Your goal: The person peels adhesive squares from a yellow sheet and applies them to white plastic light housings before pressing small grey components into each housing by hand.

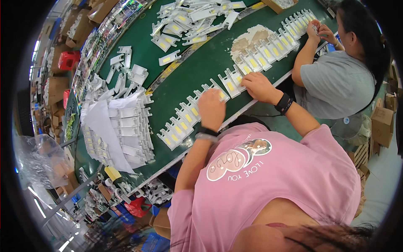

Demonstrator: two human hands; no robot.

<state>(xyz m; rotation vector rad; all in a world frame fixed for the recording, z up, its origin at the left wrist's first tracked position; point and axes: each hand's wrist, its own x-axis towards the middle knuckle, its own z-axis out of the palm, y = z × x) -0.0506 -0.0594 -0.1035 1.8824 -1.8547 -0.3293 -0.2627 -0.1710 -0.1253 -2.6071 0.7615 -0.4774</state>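
A person in a pink shirt (289, 180) sits at a long green worktop (163, 98), with both bare hands over a slanting row of flat white pieces (184, 119), each carrying a yellow rectangle. Taking the middle of the view as the clock's centre, the row runs from eight o'clock up to between one and two. The left hand (212, 109) is close to the centre, fingers bent down over the row; I cannot tell whether it grips a piece. The right hand (260, 87), at about one to two o'clock, has its fingertips at the edge of a white piece (229, 85) between the hands; whether it pinches it, I cannot tell. A black band (284, 103) circles the right wrist. Neat stacks of similar pieces (130, 126), partly covered by a white sheet (98, 119), stand at nine o'clock. A loose heap (193, 21) lies at twelve, and a torn pale patch (247, 42) at one. Between two and three, a co-worker in grey (336, 80) holds both hands together above the row's far end.
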